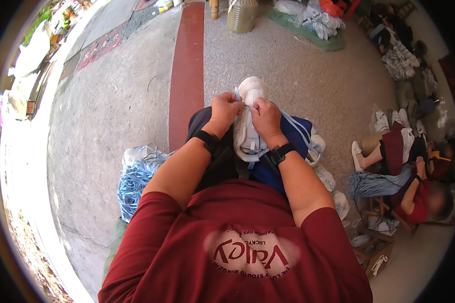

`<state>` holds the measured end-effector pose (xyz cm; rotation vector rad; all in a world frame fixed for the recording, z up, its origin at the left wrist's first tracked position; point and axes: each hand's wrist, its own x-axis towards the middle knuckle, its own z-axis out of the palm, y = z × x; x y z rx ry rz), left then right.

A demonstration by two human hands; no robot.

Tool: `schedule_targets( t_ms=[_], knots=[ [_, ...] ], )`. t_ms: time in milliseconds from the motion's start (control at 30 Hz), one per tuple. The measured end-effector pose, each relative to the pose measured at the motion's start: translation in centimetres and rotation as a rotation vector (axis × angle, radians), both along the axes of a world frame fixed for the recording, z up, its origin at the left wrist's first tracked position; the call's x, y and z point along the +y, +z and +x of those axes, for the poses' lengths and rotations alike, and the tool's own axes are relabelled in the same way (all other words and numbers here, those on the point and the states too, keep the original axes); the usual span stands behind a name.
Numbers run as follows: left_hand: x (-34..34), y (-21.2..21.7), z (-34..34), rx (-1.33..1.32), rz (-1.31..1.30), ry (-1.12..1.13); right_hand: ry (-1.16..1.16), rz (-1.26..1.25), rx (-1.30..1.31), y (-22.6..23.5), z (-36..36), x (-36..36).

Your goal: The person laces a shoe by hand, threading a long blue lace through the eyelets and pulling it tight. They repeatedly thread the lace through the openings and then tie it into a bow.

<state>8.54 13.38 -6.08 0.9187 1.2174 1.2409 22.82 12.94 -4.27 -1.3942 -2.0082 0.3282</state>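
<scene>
White shoe point(251, 87), left of the blue cloth point(299, 132): presumably light, pliable; best steadied by its sides. Left hand point(225, 110) pinches a pale-blue lace point(237, 94); right hand point(267, 118) touches the upper, grip unclear.

Wearer's two hands point(225, 112) point(267, 120), one held shoe point(243, 131)

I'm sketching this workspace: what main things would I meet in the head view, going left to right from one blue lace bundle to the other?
Left lace bundle, red stripe, left hand, shoe, right hand, right lace bundle.
</scene>
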Motion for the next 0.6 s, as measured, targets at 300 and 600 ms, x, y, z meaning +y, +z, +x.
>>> schedule_targets(
  t_ms=[300,600],
  knots=[
    [-0.5,0.5,1.0,0.604,0.214,0.080,-0.030,0.000,0.058,-0.2,0.0,-0.5],
    [-0.7,1.1,0.8,0.797,0.091,-0.050,-0.049,0.009,0.083,-1.1,0.2,0.0]
  ],
)
